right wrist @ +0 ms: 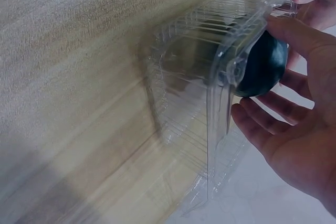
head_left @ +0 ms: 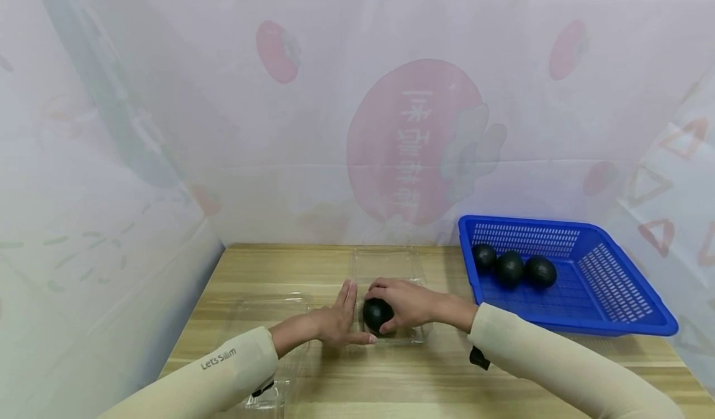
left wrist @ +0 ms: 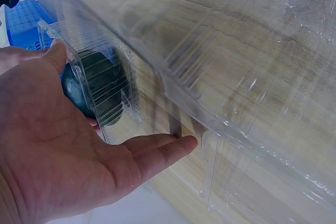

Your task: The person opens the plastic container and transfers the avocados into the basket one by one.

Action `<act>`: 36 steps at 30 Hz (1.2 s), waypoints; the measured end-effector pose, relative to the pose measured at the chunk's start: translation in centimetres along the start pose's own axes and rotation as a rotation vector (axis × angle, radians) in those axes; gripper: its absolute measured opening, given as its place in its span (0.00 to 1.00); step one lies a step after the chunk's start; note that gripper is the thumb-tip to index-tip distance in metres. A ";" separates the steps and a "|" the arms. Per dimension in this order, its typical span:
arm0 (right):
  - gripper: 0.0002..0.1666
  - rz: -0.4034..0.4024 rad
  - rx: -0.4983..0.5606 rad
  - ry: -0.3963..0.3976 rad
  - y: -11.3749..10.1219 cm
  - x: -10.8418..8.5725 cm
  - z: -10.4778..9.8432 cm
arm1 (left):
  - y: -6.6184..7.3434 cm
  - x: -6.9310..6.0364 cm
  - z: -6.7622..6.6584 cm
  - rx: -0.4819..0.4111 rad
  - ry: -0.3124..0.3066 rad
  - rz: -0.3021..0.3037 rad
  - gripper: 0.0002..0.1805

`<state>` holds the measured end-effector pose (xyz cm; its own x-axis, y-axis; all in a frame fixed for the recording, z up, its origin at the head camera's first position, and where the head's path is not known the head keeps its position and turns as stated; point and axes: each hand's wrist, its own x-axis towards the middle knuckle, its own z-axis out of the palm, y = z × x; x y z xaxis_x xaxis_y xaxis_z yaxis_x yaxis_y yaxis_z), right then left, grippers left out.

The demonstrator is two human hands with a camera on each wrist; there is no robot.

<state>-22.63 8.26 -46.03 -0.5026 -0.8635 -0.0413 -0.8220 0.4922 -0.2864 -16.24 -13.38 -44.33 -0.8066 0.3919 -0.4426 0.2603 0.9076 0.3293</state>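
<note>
A dark green avocado (head_left: 377, 315) sits in the left part of a clear plastic clamshell box (head_left: 414, 338), whose lid (head_left: 385, 262) lies open toward the back. My right hand (head_left: 410, 302) holds the avocado from above and the right, thumb at the near side and fingers at the far side. Beside the box's left wall is my left hand (head_left: 335, 324), its fingers straight and its thumb stretched along the front edge. In the left wrist view the box's ribbed wall stands in front of the avocado (left wrist: 97, 85). The avocado (right wrist: 261, 66) shows partly above the rim in the right wrist view.
A blue plastic basket (head_left: 586, 316) at the back right holds three more avocados (head_left: 509, 269) along its left side. Other clear plastic boxes (head_left: 268, 301) lie on the left of the wooden table (head_left: 357, 382). A printed cloth (head_left: 313, 127) hangs behind.
</note>
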 end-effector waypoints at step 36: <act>0.35 0.100 0.017 -0.101 0.6 -0.3 -0.8 | -0.2 0.2 0.3 -0.030 0.034 0.015 0.66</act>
<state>-23.19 8.87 -45.39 -0.5513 -0.8176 -0.1660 -0.7644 0.5748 -0.2920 -16.30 -13.42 -44.78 -0.8208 0.3991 -0.4087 0.2566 0.8968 0.3605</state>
